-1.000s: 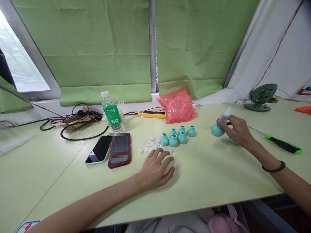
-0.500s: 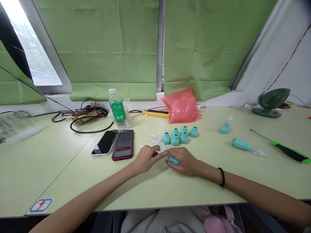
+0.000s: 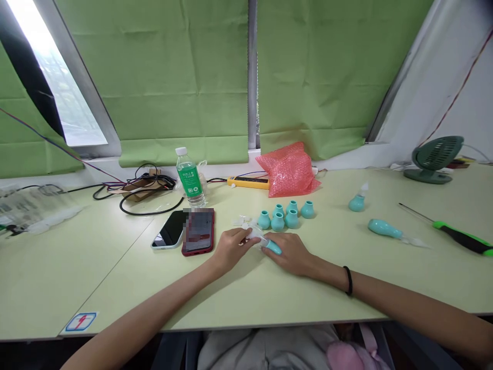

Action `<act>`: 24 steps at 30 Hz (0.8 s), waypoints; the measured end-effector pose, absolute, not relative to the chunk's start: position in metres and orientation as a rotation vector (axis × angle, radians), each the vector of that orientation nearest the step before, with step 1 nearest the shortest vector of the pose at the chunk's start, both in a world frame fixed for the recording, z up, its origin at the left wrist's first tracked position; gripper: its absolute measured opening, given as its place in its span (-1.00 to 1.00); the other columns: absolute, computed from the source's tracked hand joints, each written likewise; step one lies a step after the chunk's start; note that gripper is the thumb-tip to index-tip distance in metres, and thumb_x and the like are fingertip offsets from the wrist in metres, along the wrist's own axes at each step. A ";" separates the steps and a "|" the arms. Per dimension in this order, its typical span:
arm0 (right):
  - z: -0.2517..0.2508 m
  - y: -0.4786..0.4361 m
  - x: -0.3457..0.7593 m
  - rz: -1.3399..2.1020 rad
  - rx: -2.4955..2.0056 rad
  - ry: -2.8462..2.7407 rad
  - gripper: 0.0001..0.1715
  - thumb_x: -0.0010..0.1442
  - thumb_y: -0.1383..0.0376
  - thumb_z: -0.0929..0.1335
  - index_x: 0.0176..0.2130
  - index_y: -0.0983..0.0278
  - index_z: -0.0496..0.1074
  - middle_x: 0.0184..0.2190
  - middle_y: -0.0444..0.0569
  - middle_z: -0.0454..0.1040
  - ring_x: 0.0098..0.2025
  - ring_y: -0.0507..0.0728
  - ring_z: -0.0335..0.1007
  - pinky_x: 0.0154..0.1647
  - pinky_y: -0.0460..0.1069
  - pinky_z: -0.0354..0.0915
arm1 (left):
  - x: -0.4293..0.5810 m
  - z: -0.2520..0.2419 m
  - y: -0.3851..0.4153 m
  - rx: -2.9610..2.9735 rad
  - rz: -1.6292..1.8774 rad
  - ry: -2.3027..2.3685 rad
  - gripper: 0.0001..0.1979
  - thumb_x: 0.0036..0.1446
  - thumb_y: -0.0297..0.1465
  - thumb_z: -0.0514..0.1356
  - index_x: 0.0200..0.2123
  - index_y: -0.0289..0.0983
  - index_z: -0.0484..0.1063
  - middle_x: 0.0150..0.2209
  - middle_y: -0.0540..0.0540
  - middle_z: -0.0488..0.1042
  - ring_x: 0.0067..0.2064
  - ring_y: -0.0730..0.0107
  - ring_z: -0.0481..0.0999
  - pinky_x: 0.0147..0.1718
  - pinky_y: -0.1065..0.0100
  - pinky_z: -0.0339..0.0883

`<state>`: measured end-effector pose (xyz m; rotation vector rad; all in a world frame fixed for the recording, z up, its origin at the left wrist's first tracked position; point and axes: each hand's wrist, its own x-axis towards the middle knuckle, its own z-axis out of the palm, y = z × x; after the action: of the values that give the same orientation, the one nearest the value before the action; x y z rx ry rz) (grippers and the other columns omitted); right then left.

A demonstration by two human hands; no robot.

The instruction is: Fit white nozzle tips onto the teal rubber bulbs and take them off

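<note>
My right hand (image 3: pixel 291 253) is closed around a teal rubber bulb (image 3: pixel 273 247), which lies tilted, its narrow end toward my left hand. Thumb and fingers of my left hand (image 3: pixel 230 250) pinch a translucent white nozzle (image 3: pixel 256 233) at that end of the bulb. Whether the nozzle sits inside the bulb's mouth I cannot tell. Just beyond my hands several teal bulbs (image 3: pixel 277 222) stand upright with open mouths. Small clear plastic pieces (image 3: pixel 242 221) lie beside them, partly hidden by my left hand.
To the right are a standing bulb with a nozzle (image 3: pixel 356 203), a lying one (image 3: pixel 385 228) and a screwdriver (image 3: pixel 458 236). Two phones (image 3: pixel 197 234) lie left of my hands. Behind are a water bottle (image 3: pixel 190 180), cables, a yellow power strip (image 3: pixel 248 182), a red bubble-wrap bag (image 3: pixel 290 169) and a fan (image 3: pixel 433 159).
My left fingers have drawn back slightly from the right hand, and more of the nozzle shows between the hands. The bulb has turned a little in my right hand. The view has shifted slightly.
</note>
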<state>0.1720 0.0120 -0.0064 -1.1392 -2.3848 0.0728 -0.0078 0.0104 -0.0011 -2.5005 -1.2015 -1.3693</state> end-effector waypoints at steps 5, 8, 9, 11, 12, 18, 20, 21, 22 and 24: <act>-0.008 0.023 0.177 0.536 -1.121 -2.125 -0.76 0.06 0.17 0.20 -0.28 0.26 0.19 -0.51 -0.13 0.37 -0.46 0.05 0.28 -0.42 -0.06 0.17 | -0.014 -0.004 0.022 -2.551 -1.220 -1.086 -0.79 0.01 -0.35 0.07 -0.29 -0.34 0.37 -0.36 -0.14 0.45 -0.36 0.43 0.37 -0.37 0.40 0.29; -0.007 0.025 0.176 0.836 -0.960 -1.992 -0.77 0.09 0.17 0.17 -0.28 0.27 0.15 -0.48 -0.13 0.36 -0.42 0.03 0.28 -0.39 -0.08 0.19 | -0.013 -0.006 0.023 -2.606 -0.902 -1.101 -0.73 0.06 -0.37 0.01 -0.14 -0.29 0.28 -0.17 -0.13 0.38 -0.18 0.33 0.29 -0.26 0.29 0.28; -0.007 0.025 0.176 0.895 -0.916 -1.969 -0.77 0.10 0.17 0.16 -0.28 0.27 0.15 -0.47 -0.12 0.35 -0.39 0.03 0.28 -0.37 -0.08 0.19 | -0.012 -0.007 0.022 -2.604 -0.816 -1.123 -0.70 0.07 -0.37 0.00 -0.10 -0.28 0.24 -0.11 -0.12 0.34 -0.15 0.30 0.27 -0.25 0.25 0.27; -0.005 0.023 0.174 0.977 -0.851 -1.948 -0.76 0.11 0.15 0.14 -0.30 0.28 0.17 -0.46 -0.11 0.34 -0.39 0.03 0.27 -0.35 -0.08 0.19 | -0.010 -0.010 0.022 -2.587 -0.699 -1.159 -0.67 0.09 -0.37 -0.04 -0.05 -0.28 0.18 -0.03 -0.13 0.26 -0.09 0.24 0.21 -0.20 0.20 0.24; -0.005 0.022 0.173 1.018 -0.827 -1.941 -0.75 0.12 0.15 0.13 -0.31 0.28 0.18 -0.47 -0.11 0.34 -0.40 0.02 0.27 -0.35 -0.08 0.19 | -0.010 -0.011 0.021 -2.582 -0.661 -1.164 -0.66 0.10 -0.38 -0.07 -0.03 -0.29 0.15 -0.01 -0.14 0.22 -0.05 0.22 0.17 -0.17 0.18 0.22; -0.006 0.020 0.171 1.179 -0.761 -1.842 -0.73 0.10 0.13 0.16 -0.33 0.30 0.21 -0.48 -0.11 0.32 -0.44 0.02 0.27 -0.38 -0.08 0.20 | -0.010 -0.013 0.022 -2.607 -0.754 -1.158 -0.62 0.12 -0.40 -0.10 0.03 -0.33 0.06 0.05 -0.20 0.12 0.06 0.17 0.01 -0.08 0.10 0.08; -0.007 0.021 0.171 1.188 -0.760 -1.808 -0.72 0.08 0.14 0.19 -0.30 0.30 0.23 -0.49 -0.12 0.33 -0.43 0.03 0.28 -0.38 -0.08 0.20 | -0.009 -0.009 0.019 -2.637 -0.933 -1.136 -0.65 0.10 -0.37 -0.06 -0.02 -0.29 0.14 0.00 -0.18 0.19 0.01 0.21 0.10 -0.10 0.14 0.12; -0.008 0.021 0.171 1.204 -0.757 -1.801 -0.71 0.07 0.14 0.20 -0.29 0.30 0.23 -0.49 -0.11 0.33 -0.43 0.03 0.28 -0.38 -0.08 0.20 | -0.008 -0.007 0.017 -2.663 -1.036 -1.122 -0.67 0.08 -0.36 -0.03 -0.06 -0.28 0.20 -0.06 -0.16 0.27 -0.05 0.24 0.16 -0.13 0.18 0.15; -0.008 0.021 0.171 1.225 -0.755 -1.799 -0.70 0.07 0.14 0.20 -0.27 0.30 0.24 -0.49 -0.11 0.34 -0.44 0.04 0.28 -0.39 -0.07 0.20 | -0.007 -0.004 0.014 -2.692 -1.139 -1.117 -0.70 0.06 -0.34 0.00 -0.11 -0.27 0.26 -0.14 -0.14 0.34 -0.12 0.28 0.22 -0.17 0.23 0.19; -0.008 0.020 0.170 1.262 -0.746 -1.803 -0.68 0.07 0.14 0.21 -0.25 0.31 0.25 -0.48 -0.09 0.36 -0.42 0.05 0.29 -0.38 -0.07 0.20 | -0.005 0.000 0.008 -2.739 -1.318 -1.174 -0.76 0.01 -0.32 0.06 -0.23 -0.27 0.35 -0.32 -0.10 0.42 -0.26 0.34 0.28 -0.29 0.31 0.24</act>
<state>0.1701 0.0195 -0.0082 -0.7458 -1.8028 1.2625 -0.0049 0.0081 0.0002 -2.7386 -1.1740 -1.3181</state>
